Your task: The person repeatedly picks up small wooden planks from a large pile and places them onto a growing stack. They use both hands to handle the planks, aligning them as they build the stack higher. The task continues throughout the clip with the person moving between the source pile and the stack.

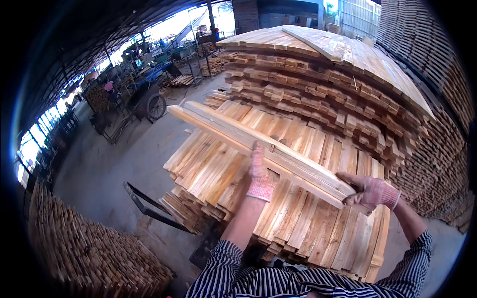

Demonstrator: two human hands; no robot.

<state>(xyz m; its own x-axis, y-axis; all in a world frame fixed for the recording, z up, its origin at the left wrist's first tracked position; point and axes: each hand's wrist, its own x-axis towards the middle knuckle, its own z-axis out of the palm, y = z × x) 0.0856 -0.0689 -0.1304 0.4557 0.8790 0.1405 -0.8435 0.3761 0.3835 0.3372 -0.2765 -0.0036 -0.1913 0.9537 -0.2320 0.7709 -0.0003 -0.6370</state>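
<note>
Both my hands wear pinkish work gloves and grip a small bundle of long wooden planks (pixel 298 156), held slantwise above a stack of planks. My left hand (pixel 259 171) is closed on the near side around the bundle's middle, thumb on top; its other fingers are hidden underneath. At the right end, my right hand (pixel 370 191) wraps the bundle, thumb above and fingers at the end. Beneath lies the plank stack (pixel 208 166), its top layer of boards side by side. A dark knot shows on the bundle's far edge.
A taller stack of planks (pixel 318 84) stands just beyond, one loose board (pixel 313 44) across its top. More stacked timber rises at the right (pixel 427 159) and lower left (pixel 94 248). A black metal frame (pixel 149 208) juts out at left. Farther off are a wheeled cart (pixel 155 107) and a person (pixel 110 89).
</note>
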